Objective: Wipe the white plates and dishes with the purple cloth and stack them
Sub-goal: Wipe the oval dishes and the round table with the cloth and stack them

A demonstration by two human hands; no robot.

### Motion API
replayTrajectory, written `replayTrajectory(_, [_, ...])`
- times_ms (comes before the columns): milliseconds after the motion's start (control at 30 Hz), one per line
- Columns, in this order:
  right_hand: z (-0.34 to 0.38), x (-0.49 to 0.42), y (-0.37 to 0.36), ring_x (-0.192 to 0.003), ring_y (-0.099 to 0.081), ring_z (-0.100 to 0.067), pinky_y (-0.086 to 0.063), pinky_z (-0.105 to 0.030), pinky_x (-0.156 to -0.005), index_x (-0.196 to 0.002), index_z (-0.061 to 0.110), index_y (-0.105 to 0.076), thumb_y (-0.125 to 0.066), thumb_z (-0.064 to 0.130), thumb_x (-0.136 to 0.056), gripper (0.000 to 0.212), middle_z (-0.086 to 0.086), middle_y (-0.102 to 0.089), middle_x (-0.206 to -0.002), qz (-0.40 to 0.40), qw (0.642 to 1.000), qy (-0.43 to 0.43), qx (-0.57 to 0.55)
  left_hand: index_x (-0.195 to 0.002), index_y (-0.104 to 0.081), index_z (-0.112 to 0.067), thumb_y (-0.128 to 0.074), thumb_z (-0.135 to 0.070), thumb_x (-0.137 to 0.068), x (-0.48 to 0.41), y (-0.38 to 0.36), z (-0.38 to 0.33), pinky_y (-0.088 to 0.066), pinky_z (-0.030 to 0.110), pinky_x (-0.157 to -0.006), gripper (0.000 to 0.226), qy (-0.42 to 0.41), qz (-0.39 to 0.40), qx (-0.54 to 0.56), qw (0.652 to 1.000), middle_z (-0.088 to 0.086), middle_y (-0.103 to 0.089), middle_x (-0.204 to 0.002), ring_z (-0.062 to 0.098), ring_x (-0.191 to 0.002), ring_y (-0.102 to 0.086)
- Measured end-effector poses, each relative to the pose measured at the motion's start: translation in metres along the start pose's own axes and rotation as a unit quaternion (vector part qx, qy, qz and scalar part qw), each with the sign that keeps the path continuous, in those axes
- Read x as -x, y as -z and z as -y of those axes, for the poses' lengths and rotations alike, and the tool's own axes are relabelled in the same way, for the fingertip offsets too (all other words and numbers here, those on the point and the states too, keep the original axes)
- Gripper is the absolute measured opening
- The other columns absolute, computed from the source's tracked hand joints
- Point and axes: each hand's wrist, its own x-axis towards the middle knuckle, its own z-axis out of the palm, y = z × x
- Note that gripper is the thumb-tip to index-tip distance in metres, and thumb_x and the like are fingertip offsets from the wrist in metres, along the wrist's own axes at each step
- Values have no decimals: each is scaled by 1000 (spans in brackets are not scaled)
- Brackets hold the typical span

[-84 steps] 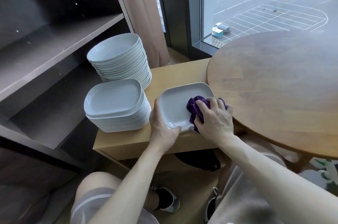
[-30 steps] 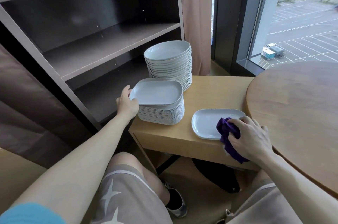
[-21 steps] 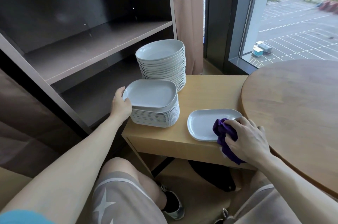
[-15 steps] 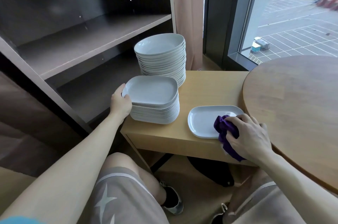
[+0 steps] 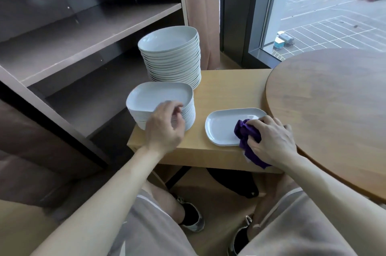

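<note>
1. Two stacks of white dishes stand on the left half of the light wooden side table (image 5: pixel 227 90). The far one is a tall stack of round white bowls (image 5: pixel 171 57). The near one is a lower stack of rounded-square white plates (image 5: pixel 158 95). The rims in both are packed too tightly to count exactly.
2. One single white rounded-rectangular plate (image 5: pixel 221 126) lies flat near the table's front edge, right of the lower stack and apart from it.
3. One crumpled purple cloth (image 5: pixel 245 132) sits on that plate's right end and hangs over the table edge.
4. The right hand (image 5: pixel 271 142) grasps the cloth, with its fingers curled over it.
5. The left hand (image 5: pixel 165 128) hovers at the near side of the lower stack. Its fingers are loosely curled and hold nothing that shows.
6. One round dark wooden table (image 5: pixel 334 109) is to the right, and one dark shelf unit (image 5: pixel 83 32) is to the left.
</note>
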Motion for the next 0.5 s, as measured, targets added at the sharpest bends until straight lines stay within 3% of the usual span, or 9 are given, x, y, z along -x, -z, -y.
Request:
replayTrajectory(33, [0,0,0,-111,-49,-21,-34,-42,-86,-123,42,-58,-43,52,-84,43,7,-58,-120,5,1000,-3,-1,-129,-56,-18,-56,-30,-90,6,-13,-12,-57,42,-85,41,3,96,16,995,-5,-61,-114,9,-105,-57])
replayTrajectory(67, [0,-1,1,-112,-49,-21,-34,-42,-86,-123,42,-58,-42,52,-84,43,8,-57,-120,10,1000,-5,-1,-141,-46,-24,-60,-39,-90,12,-28,-21,-55,41,-96,55,24,197,28,980,-7,-57,-126,8,-115,-54])
replayTrajectory(100, [0,-2,1,-112,-48,-21,-33,-42,-86,-123,44,-58,-42,53,-85,42,8,-57,-121,14,1000,-5,0,-152,-31,-29,-66,-49,-88,18,-43,-24,-44,37,-112,75,59,286,39,956,-7,-48,-142,9,-130,-45])
replayTrajectory(167, [-1,-4,2,-114,-47,-20,-30,-41,-85,-124,46,-57,-44,52,-89,37,10,-55,-122,26,1000,-3,2,-158,-2,-39,-76,-64,-78,23,-70,-23,-17,26,-117,112,132,376,62,915,-13,-22,-162,7,-148,-21])
replayTrajectory(267, [-3,-8,3,-115,-44,-18,-27,-40,-86,-125,48,-57,-47,49,-95,31,12,-52,-123,48,999,5,4,-154,-2,-46,-83,-71,-63,18,-95,-13,-20,24,-112,124,174,357,89,913,-14,-23,-158,8,-150,-18])
replayTrajectory(367, [-2,-14,7,-115,-44,-16,-28,-39,-88,-126,49,-58,-46,46,-97,33,13,-52,-122,79,997,15,9,-159,-3,-43,-78,-83,-51,15,-108,0,-18,28,-115,137,197,349,93,911,-15,-17,-163,6,-152,-15])
replayTrajectory(500, [11,-29,13,-114,-44,-18,-30,-41,-91,-125,49,-62,-48,39,-96,34,12,-50,-115,132,989,53,27,-150,-9,-55,-74,-92,-45,19,-114,7,-38,33,-105,128,170,311,80,932,-28,-29,-146,-3,-129,-34])
